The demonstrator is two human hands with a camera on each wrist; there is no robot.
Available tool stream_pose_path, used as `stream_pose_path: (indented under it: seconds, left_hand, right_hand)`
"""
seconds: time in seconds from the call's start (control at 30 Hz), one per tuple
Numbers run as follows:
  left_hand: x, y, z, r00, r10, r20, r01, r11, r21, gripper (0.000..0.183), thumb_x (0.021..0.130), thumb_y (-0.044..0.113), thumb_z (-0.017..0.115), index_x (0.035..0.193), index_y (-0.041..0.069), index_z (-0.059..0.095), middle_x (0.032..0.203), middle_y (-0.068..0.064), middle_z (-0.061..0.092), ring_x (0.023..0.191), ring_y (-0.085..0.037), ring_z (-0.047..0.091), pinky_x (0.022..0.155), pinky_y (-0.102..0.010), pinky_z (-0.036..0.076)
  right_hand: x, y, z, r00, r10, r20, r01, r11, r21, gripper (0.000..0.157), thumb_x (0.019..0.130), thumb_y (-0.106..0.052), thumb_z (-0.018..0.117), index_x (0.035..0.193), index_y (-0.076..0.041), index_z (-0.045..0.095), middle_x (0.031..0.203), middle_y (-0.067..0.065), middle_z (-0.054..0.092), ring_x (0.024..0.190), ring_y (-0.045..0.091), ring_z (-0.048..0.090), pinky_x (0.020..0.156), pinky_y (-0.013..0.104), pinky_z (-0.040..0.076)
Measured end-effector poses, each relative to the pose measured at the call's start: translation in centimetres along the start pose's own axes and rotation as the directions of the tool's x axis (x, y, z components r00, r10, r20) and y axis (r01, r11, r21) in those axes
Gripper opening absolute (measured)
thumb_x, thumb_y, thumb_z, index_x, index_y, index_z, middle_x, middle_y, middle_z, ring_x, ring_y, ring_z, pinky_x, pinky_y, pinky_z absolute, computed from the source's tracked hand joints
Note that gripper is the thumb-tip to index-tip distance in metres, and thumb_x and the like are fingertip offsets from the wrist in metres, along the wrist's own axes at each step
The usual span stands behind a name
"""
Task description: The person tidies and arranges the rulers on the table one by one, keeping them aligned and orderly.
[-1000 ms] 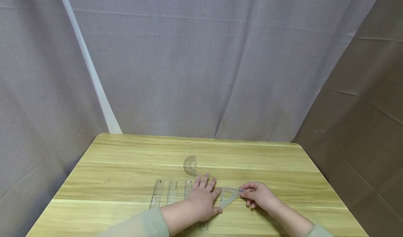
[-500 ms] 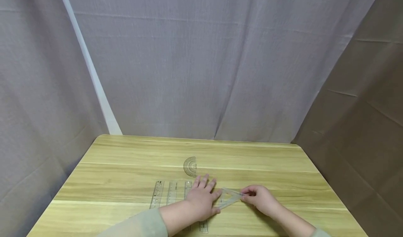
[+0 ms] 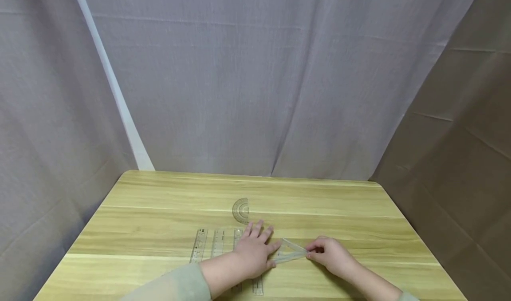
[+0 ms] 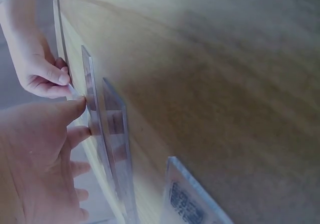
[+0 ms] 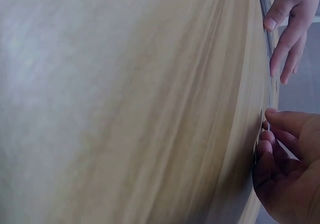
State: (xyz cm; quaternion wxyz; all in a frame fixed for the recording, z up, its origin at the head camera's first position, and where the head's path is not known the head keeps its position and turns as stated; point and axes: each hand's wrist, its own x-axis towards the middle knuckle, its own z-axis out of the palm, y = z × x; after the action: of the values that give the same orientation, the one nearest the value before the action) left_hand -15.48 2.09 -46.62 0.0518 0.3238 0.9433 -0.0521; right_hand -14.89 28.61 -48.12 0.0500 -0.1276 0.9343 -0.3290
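Note:
In the head view, my left hand lies with fingers spread over clear rulers, its thumb and index finger touching the near side of a clear plastic set square. The thumb and fingers of my right hand pinch the set square's right corner. Several clear rulers lie side by side, partly hidden under the left hand and forearm. Seen from the left wrist, the left hand is beside upright-looking ruler edges. The right wrist view has the pinching right hand below the left hand.
A clear protractor lies just beyond the left fingertips, its straight side facing right. The wooden table is bounded by grey curtains at the back and left, and a darker curtain at the right.
The set square has turned slightly, its right corner moving nearer to me along with the right hand. My left hand stays nearly in place.

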Motion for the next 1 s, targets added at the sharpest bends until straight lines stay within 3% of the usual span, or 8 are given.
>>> stream_pose_path:
  seconds: [0.43, 1.0]
  left_hand:
    - [-0.07, -0.39, -0.23, 1.000, 0.022, 0.017, -0.022, 0.999, -0.026, 0.056, 0.095, 0.059, 0.049, 0.149, 0.047, 0.037, 0.163, 0.004, 0.024, 0.151, -0.029, 0.014, 0.121, -0.050, 0.015]
    - [0.13, -0.55, 0.13, 1.000, 0.026, 0.004, -0.026, 0.999, -0.020, 0.052, 0.098, 0.057, 0.047, 0.148, 0.049, 0.038, 0.163, 0.005, 0.024, 0.151, -0.029, 0.014, 0.121, -0.049, 0.015]
  right_hand:
    - [-0.18, -0.49, 0.36, 1.000, -0.006, -0.001, 0.006, 0.998, -0.065, 0.007, 0.084, -0.016, 0.078, 0.086, -0.017, 0.072, 0.077, -0.010, 0.056, 0.068, 0.002, 0.049, 0.058, 0.022, 0.044]
    - [-0.67, -0.64, 0.37, 0.999, 0.017, 0.028, -0.015, 0.999, -0.041, 0.008, 0.084, -0.015, 0.078, 0.084, -0.015, 0.070, 0.076, -0.008, 0.057, 0.068, 0.003, 0.049, 0.058, 0.022, 0.044]
